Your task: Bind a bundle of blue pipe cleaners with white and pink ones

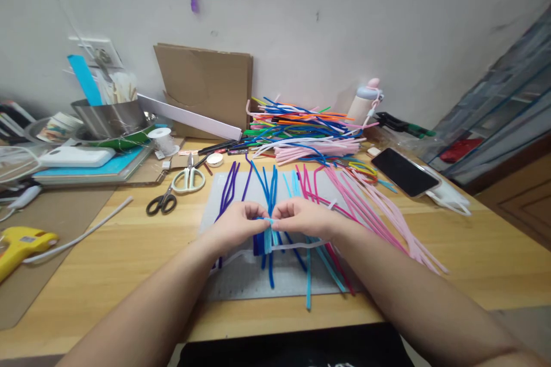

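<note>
My left hand (241,222) and my right hand (301,219) meet over a grey mat (241,284), fingertips pinched on a light blue pipe cleaner (266,218) between them. Beneath my fingers lie short light blue pieces (268,239) and blue pipe cleaners (271,272). Purple pipe cleaners (228,189) rest on the mat's left part. Pink pipe cleaners (365,206) fan out to the right, beyond my right wrist. A pale lilac strip (297,245) runs across the mat just below both hands.
Scissors (188,179), black-handled scissors (162,203) and a yellow glue gun (26,243) lie left. Behind the mat is a heap of coloured pipe cleaners (305,132). A phone (404,172) and a bottle (364,104) are at the right. Cardboard (206,83) leans on the wall.
</note>
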Motion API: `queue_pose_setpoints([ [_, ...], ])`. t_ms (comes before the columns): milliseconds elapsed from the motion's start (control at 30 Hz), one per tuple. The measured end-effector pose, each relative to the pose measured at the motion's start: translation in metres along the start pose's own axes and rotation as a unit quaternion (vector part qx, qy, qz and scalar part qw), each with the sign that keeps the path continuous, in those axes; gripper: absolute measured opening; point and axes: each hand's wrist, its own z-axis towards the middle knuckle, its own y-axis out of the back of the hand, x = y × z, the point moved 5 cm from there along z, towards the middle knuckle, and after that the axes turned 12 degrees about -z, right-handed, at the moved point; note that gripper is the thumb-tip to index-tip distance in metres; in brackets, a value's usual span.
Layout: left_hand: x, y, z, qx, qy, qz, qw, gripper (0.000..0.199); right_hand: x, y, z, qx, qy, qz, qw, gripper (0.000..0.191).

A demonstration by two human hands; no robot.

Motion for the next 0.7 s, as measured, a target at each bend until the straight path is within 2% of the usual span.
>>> queue_pose_setpoints([
  [133,-0.001,-0.001,-0.001,0.004,-0.024,0.022,0.999,0.014,-0.002,-0.002,0.002,0.01,-0.012,-0.005,1.0,0.017],
  [233,0.0,-0.001,-0.001,-0.001,-0.025,0.038,0.999,0.015,0.001,-0.004,0.002,-0.011,-0.007,-0.031,0.999,0.013],
  [367,0.004,-0.002,0.001,0.0,-0.015,0.043,0.999,0.017,0.008,-0.005,-0.001,-0.069,0.026,-0.147,0.986,0.005],
  [467,0.007,-0.001,0.003,0.003,-0.011,0.034,0.999,0.015,0.015,-0.005,-0.006,-0.124,0.062,-0.265,0.954,0.004],
  [567,0.008,0.0,0.003,0.007,-0.004,0.007,1.0,0.012,0.022,-0.006,-0.011,-0.172,0.093,-0.364,0.911,0.003],
  [700,0.006,0.0,0.004,0.011,-0.003,-0.045,0.999,0.012,0.028,-0.005,-0.016,-0.233,0.106,-0.434,0.864,0.006],
])
